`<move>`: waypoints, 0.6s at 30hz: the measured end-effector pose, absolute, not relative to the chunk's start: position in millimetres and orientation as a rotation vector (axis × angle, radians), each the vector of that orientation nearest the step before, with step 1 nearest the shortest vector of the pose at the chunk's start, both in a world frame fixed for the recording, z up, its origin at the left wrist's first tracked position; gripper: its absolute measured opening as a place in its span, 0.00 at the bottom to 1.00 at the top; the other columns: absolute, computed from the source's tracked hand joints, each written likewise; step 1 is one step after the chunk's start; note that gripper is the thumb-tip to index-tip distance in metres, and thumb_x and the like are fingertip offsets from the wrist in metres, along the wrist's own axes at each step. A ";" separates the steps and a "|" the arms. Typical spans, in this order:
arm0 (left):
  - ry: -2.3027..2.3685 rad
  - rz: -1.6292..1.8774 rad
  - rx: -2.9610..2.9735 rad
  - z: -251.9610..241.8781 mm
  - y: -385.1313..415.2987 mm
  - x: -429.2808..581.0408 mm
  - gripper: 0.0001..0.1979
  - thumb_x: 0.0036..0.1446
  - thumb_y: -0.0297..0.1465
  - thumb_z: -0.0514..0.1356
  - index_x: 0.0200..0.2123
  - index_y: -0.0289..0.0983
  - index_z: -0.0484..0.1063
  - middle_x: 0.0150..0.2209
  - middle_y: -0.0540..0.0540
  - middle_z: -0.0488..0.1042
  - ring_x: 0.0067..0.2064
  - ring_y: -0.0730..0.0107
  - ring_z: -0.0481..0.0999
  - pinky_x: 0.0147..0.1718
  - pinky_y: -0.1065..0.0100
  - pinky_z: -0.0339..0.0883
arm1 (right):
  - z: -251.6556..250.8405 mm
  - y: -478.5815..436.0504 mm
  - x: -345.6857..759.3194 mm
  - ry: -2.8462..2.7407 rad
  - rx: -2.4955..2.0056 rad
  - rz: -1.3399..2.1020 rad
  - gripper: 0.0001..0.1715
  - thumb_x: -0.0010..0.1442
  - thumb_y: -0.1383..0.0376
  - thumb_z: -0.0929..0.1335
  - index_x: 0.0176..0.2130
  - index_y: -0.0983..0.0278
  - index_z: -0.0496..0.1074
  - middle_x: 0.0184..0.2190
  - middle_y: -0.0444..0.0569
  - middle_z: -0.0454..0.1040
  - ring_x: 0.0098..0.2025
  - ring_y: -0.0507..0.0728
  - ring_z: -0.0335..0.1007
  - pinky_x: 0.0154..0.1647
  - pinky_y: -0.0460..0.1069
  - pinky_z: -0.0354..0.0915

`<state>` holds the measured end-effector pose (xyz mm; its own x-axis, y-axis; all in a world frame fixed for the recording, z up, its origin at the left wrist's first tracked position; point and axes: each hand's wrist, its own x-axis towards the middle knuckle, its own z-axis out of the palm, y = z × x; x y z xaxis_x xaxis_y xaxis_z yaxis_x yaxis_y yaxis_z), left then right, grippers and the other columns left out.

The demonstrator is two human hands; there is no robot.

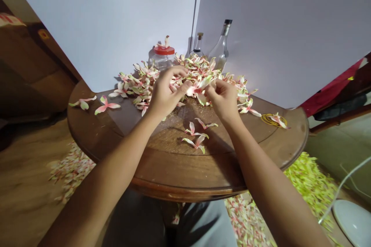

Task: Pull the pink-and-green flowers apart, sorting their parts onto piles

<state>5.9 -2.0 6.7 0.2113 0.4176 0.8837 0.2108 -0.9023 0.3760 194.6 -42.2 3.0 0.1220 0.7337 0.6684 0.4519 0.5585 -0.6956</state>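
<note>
A heap of pink-and-white flowers (pixel 142 83) lies along the back of the round wooden table (pixel 185 173). In front of the heap, my right hand (pixel 222 98) pinches one flower (pixel 198 89) by its right side. My left hand (pixel 171 88) is at that flower's left, thumb and fingers apart, with nothing visibly held. Below the hands, several loose petals (pixel 197 143) rest on the bare wood. Two more flowers (pixel 106 105) lie at the table's left side.
Behind the heap stand a red-lidded jar (pixel 164 57), a small bottle (pixel 198 44) and a tall clear bottle (pixel 222 48). Yellow rubber bands (pixel 270 120) lie at the right edge. Petal piles (pixel 74 170) and a yellow-green pile (pixel 310 185) cover parts of the floor.
</note>
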 end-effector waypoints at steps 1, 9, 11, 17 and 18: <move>0.603 1.698 2.384 6.8 -5.1 8.0 0.07 0.63 0.35 0.64 0.42 0.39 0.74 0.48 0.44 0.78 0.53 0.63 0.76 0.56 0.58 0.69 | 3.1 -44.5 192.2 -1.590 -1.059 0.255 0.19 0.59 0.68 0.67 0.20 0.60 0.56 0.19 0.41 0.55 0.24 0.50 0.50 0.26 0.50 0.48; 0.722 1.725 2.388 -3.4 -2.5 12.9 0.02 0.58 0.27 0.66 0.33 0.38 0.79 0.38 0.47 0.82 0.42 0.66 0.80 0.46 0.62 0.72 | 3.4 -49.4 183.2 -1.746 -1.061 0.268 0.23 0.61 0.65 0.67 0.21 0.61 0.53 0.19 0.39 0.50 0.24 0.49 0.46 0.26 0.50 0.45; 0.758 1.766 2.321 -2.8 -5.6 14.3 0.03 0.58 0.27 0.65 0.32 0.38 0.79 0.36 0.47 0.82 0.40 0.66 0.80 0.44 0.63 0.72 | 2.9 -48.3 181.9 -1.706 -1.087 0.335 0.21 0.60 0.66 0.67 0.21 0.61 0.55 0.18 0.39 0.53 0.23 0.49 0.48 0.26 0.50 0.45; 0.810 2.090 1.755 2.1 3.8 5.8 0.08 0.64 0.36 0.62 0.33 0.39 0.76 0.33 0.49 0.79 0.35 0.70 0.77 0.36 0.68 0.70 | -7.6 -37.6 183.1 -1.516 -1.212 0.473 0.17 0.54 0.68 0.66 0.18 0.61 0.60 0.16 0.40 0.58 0.20 0.49 0.51 0.23 0.49 0.48; 0.771 2.194 1.627 3.1 9.4 1.7 0.10 0.65 0.37 0.61 0.33 0.40 0.75 0.33 0.49 0.77 0.35 0.70 0.76 0.36 0.68 0.69 | -9.7 -35.0 184.6 -1.474 -1.223 0.472 0.17 0.54 0.68 0.66 0.17 0.61 0.59 0.15 0.39 0.57 0.20 0.49 0.51 0.22 0.48 0.47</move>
<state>1.7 9.4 3.1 -0.3120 0.5355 0.7848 0.0734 -0.8100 0.5818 184.6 -35.0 -9.7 0.1439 0.8647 0.4813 0.4246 0.3854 -0.8193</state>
